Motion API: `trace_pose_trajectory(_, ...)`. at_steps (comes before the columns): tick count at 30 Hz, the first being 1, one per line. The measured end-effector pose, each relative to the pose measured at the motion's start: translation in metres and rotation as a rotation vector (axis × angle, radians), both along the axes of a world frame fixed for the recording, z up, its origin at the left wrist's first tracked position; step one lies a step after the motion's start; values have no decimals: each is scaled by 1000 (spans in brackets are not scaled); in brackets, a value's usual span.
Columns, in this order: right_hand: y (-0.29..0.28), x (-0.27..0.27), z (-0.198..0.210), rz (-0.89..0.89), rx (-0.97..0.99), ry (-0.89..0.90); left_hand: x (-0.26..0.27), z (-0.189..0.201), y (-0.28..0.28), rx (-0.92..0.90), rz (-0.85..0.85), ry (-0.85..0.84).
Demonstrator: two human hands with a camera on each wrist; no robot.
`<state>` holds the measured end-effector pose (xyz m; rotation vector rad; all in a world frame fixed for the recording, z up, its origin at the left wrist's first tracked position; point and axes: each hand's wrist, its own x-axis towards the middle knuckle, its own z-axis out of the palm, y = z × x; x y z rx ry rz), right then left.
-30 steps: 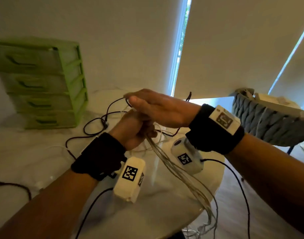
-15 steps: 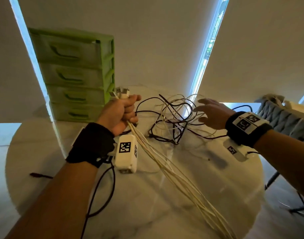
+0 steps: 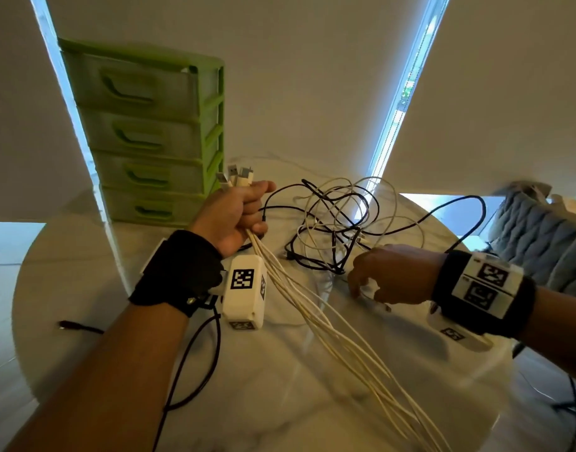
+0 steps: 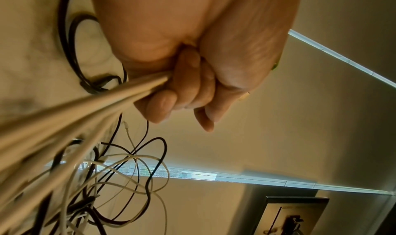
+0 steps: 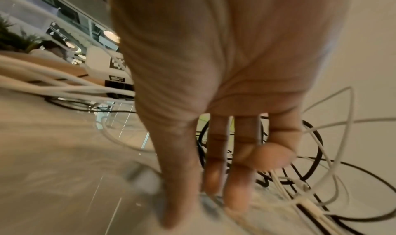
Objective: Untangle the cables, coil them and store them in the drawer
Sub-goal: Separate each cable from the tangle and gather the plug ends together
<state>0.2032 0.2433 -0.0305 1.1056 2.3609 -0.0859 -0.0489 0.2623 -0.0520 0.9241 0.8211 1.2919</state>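
Observation:
My left hand [image 3: 254,216] grips a bundle of white cables [image 3: 316,324] in a fist. Their USB plugs [image 3: 237,177] stick up out of the fist, and the strands trail across the marble table [image 3: 84,256] toward its near edge. The left wrist view shows the left hand [image 4: 171,106] curled tight round the bundle [image 4: 85,110]. A tangle of black and white cables [image 3: 339,223] lies at the table's middle. My right hand [image 3: 361,288] reaches down at the tangle's near edge, fingers extended to the tabletop. In the blurred right wrist view, the right hand [image 5: 199,204] has its fingertips beside a white cable end [image 5: 308,204].
A green drawer unit [image 3: 143,135] with several shut drawers stands at the table's back left. A chair with a grey knitted throw [image 3: 534,236] sits off the right edge. A black plug and lead [image 3: 74,327] lie at the left. Closed blinds hang behind.
My right hand has dropped from above the tangle to the tabletop at its near edge. My left hand keeps hold of the white bundle.

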Motion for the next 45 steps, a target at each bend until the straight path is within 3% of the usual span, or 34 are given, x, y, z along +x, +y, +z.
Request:
trace_pose_trajectory(2, 3, -3, -3, 13, 13, -7, 0, 0, -1, -4, 6, -7)
trace_pose_trajectory(4, 6, -6, -3, 19, 31, 110, 0, 0, -1, -3, 12, -12)
trace_pose_trajectory(7, 9, -15, 7, -52, 32, 575, 2, 0, -1, 0, 14, -13)
trace_pose_trajectory(9, 9, -26, 17, -166, -83, 917, 4, 0, -1, 10, 15, -15)
trace_pose_trajectory(11, 10, -41, 26, -216, -44, 1122, 8, 0, -2, 21, 19, -15)
trace_pose_trajectory(12, 11, -49, 29, -213, 31, 1140, 10, 0, -3, 27, 14, -16)
trace_pose_trajectory(17, 15, -88, 38, -121, 463, 941, 16, 4, -11, 116, -42, -119)
trace_pose_trajectory(18, 15, -94, 39, -113, 462, 902, 17, 5, -12, 139, -38, -129)
trace_pose_trajectory(21, 14, -107, 44, -141, 215, 932, 17, 7, -14, 165, 16, -119)
trace_pose_trajectory(27, 18, -114, 45, -167, 175, 985, 18, 6, -9, 59, 153, -75)
trace_pose_trajectory(29, 17, -110, 44, -179, 102, 990, 18, 10, -10, 59, 202, -124)
trace_pose_trajectory(33, 17, -88, 42, -168, 49, 833, 6, 13, -3, 82, 336, -312)
trace_pose_trajectory(39, 26, -45, 46, -156, 258, 727, -1, 13, -5, 53, 253, -509)
trace_pose_trajectory(43, 43, -12, 48, -153, 445, 650, -12, 17, -6, 96, 308, -729)
trace_pose_trajectory(45, 57, 5, 49, -208, 551, 654, -19, 19, -6, 122, 327, -739)
